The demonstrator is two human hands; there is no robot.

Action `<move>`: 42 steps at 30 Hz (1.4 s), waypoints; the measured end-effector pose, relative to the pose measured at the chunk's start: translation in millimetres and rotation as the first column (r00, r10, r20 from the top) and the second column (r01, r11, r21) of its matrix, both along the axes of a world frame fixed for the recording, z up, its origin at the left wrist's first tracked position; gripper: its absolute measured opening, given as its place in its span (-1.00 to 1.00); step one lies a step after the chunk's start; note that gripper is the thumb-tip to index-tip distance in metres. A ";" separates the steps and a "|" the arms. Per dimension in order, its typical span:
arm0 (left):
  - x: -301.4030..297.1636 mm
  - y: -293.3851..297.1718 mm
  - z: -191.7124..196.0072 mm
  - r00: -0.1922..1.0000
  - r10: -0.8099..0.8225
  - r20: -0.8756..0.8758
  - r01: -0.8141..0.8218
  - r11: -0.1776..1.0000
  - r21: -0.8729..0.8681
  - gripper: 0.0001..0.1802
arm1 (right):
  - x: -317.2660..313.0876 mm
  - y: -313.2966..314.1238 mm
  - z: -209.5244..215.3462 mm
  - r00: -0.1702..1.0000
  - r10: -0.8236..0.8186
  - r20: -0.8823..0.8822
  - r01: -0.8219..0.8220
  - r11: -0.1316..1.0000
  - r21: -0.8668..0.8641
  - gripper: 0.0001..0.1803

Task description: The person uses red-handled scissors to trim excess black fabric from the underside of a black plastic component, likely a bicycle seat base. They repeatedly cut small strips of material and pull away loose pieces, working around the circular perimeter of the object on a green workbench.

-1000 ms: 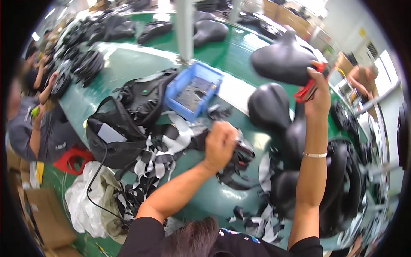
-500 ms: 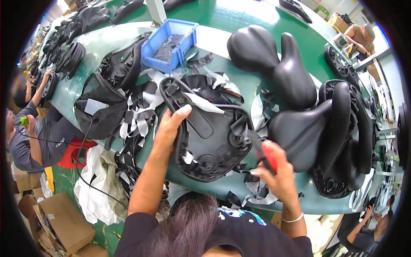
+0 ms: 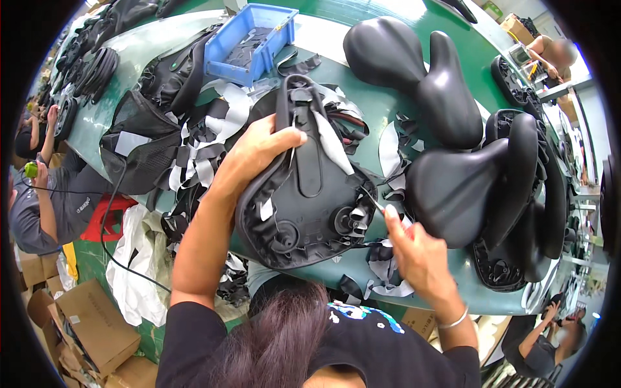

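Note:
A black bicycle saddle [image 3: 310, 220] is held tilted with its underside up and its narrow nose away from me. My left hand [image 3: 262, 145] grips it by the nose side, thumb pressed on the underside and fingers round the edge. A loose pale strip [image 3: 333, 145] lies along its right side. My right hand [image 3: 417, 258] is closed round a slim pointed metal blade [image 3: 373, 199] with red at its handle end; whether it is a knife or scissors I cannot tell. Its tip touches or nearly touches the cover's gathered edge at the saddle's right rim.
Finished-looking black saddles [image 3: 453, 187] are stacked at the right. A blue bin [image 3: 226, 72] holding dark pieces stands at the back. Black and white scraps [image 3: 207, 132] litter the green table on both sides. Cardboard boxes [image 3: 97, 326] lie on the floor at left; other people work nearby.
The saddle has turned more upright and shifted slightly left, with my left hand moving along its nose. My right hand has lowered slightly, and the blade now points at the rim.

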State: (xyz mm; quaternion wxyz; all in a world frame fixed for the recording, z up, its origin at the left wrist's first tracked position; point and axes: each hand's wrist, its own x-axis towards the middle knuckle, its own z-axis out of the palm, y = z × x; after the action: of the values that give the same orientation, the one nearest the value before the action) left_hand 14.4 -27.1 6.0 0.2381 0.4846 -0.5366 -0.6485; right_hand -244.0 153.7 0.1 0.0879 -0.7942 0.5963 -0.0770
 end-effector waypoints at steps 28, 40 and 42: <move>-54.0 79.7 -27.0 0.874 0.057 0.483 0.423 0.401 -0.813 -0.84 | -4.4 -43.3 17.5 0.744 -0.098 0.661 0.077 0.995 0.062 -0.41; -42.5 65.9 -14.8 0.982 0.001 -0.187 -0.076 0.917 -0.391 -0.67 | -13.8 -12.5 27.5 0.998 0.061 -0.010 -0.060 0.992 0.112 -0.42; -38.6 63.1 -13.5 0.882 0.162 -0.442 -0.228 0.968 -0.101 -0.69 | -2.9 20.1 15.5 0.999 -0.045 0.004 0.045 0.996 0.076 -0.40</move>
State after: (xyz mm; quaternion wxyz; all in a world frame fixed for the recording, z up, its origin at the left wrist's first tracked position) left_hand -24.2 36.0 -7.5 0.4504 0.3618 -0.4664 -0.6698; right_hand -246.9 173.8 15.6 0.1180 -0.7764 0.6163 -0.0588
